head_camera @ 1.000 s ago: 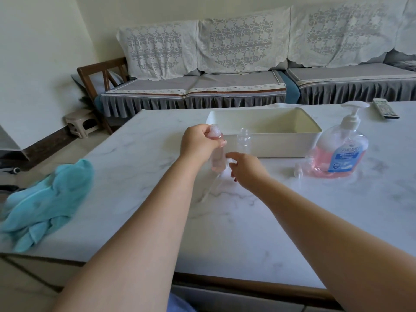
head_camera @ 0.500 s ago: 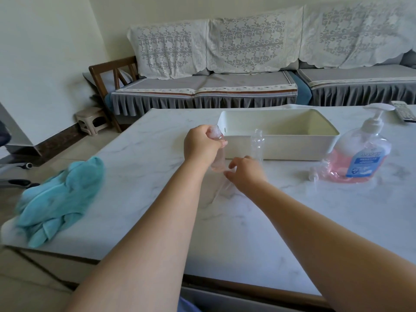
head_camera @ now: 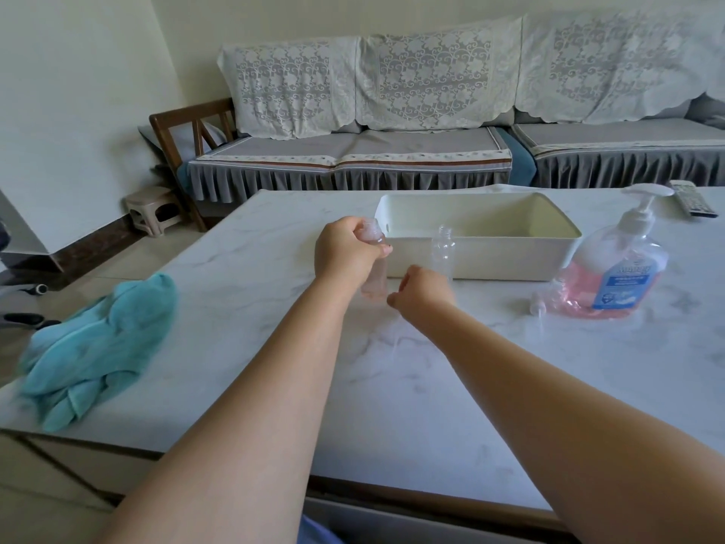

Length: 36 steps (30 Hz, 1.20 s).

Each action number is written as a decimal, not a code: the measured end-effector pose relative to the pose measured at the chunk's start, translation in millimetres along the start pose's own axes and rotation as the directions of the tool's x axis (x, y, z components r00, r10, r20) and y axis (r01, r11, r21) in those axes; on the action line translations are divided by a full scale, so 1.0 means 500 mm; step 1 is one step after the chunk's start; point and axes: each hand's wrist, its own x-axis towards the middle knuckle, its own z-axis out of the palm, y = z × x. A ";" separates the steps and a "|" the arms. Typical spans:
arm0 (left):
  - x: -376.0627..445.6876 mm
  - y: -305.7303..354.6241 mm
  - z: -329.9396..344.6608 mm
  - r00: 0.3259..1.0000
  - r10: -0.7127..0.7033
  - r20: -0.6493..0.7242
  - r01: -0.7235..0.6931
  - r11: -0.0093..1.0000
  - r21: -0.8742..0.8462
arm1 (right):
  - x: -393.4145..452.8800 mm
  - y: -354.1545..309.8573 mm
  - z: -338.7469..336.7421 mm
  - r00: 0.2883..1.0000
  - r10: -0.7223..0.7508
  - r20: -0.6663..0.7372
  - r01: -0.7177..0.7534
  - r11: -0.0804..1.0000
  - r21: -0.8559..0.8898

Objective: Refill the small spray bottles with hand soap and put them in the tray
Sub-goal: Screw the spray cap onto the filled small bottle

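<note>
A: Right hand [head_camera: 421,294] is dropping lower than a second ago, fingers curled at the table [head_camera: 392,386] surface; can't tell what it's pinching, if anything.
B: Left hand [head_camera: 345,255] is gripping the pink-filled spray bottle [head_camera: 374,280] by the neck, upright, base near the table.
A: Empty bottle [head_camera: 443,249] is standing just behind the right hand, against the tray [head_camera: 470,257].
B: Soap dispenser [head_camera: 623,276] sitting right of the tray, loose sprayer head [head_camera: 536,308] beside it. Teal cloth [head_camera: 98,347] lying far left.
</note>
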 end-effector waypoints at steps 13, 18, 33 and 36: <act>-0.044 0.086 0.060 0.984 0.086 0.157 -0.071 0.993 -0.094 | -0.017 0.039 -0.298 0.962 0.027 -0.270 0.196 0.620 0.760; -0.067 0.107 0.101 0.968 0.098 0.230 -0.073 0.991 -0.115 | -0.011 0.049 -0.365 0.899 0.079 -0.432 0.335 0.512 0.791; -0.079 0.119 0.145 0.955 0.092 0.283 -0.073 0.994 -0.078 | -0.016 0.085 -0.346 0.924 -0.043 -0.379 0.330 0.589 0.738; -0.075 0.113 0.163 0.956 0.084 0.281 -0.056 0.993 -0.107 | -0.017 0.102 -0.321 0.966 -0.174 -0.192 0.257 0.738 0.624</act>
